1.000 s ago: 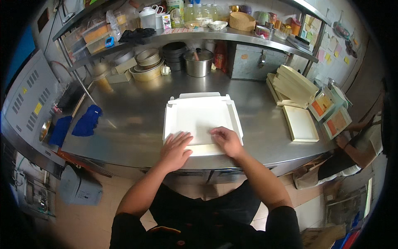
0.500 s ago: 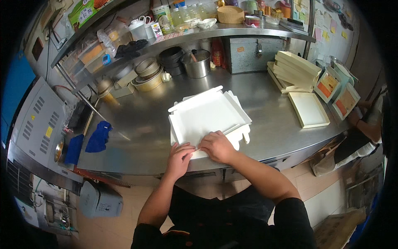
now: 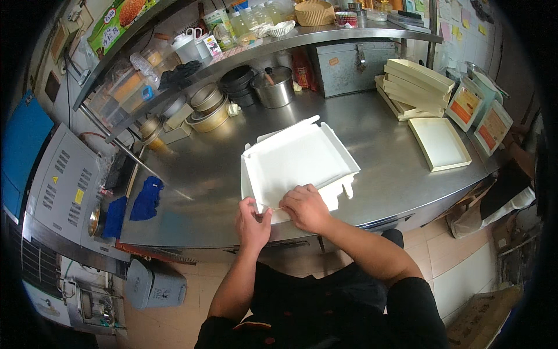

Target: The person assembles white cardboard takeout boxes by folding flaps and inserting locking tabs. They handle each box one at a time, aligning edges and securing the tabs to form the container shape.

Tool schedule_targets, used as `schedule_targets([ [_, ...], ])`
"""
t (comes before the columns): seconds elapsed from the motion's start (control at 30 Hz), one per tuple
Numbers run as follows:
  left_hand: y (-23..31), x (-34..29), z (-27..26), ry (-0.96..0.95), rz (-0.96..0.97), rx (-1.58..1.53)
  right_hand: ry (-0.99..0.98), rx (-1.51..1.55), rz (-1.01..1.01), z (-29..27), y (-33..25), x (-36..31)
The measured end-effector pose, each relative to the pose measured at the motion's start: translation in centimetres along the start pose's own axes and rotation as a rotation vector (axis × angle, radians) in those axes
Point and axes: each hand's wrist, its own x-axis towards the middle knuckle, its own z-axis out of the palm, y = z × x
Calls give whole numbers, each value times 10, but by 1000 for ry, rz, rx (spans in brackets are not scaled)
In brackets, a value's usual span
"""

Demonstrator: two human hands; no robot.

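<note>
On the steel worktable in front of me lies a white cardboard box [image 3: 299, 161], partly folded, with low walls raised along some of its sides. Flat white card pieces [image 3: 332, 196] stick out from under it on the near right. At the near left corner, my left hand [image 3: 254, 225] pinches the card between thumb and fingers. Close beside it, my right hand [image 3: 306, 208] is closed on the near wall, its fingers bent over the edge. The fold between the two hands is partly covered by the fingers.
Finished cardboard trays [image 3: 417, 90] are stacked at the back right, with a single tray [image 3: 440, 146] nearer. A metal chest [image 3: 354, 70], a pot [image 3: 274, 90] and pans stand along the back under a shelf. A blue cloth [image 3: 147, 199] lies left. Another person's arm [image 3: 520, 158] shows far right.
My left hand has turned at the corner, its thumb and fingers now further apart. My right hand stays on the near wall. The whole view has shifted slightly.
</note>
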Motion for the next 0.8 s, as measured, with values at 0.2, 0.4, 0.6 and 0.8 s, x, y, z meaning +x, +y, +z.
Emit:
schedule_targets([
  [0.2, -2, 5, 8, -205, 174, -277, -82, 180, -70, -10, 8, -2],
  [0.4, 19, 31, -29, -495, 400, -108, -251, 362, 100, -24, 15, 3],
  [0.6, 17, 71, -35, -553, 964, 248, -342, 407, 39, -29, 20, 5],
  [0.8, 41, 83, -33, -851, 859, 123, -253, 317, -101, -25, 29, 1],
])
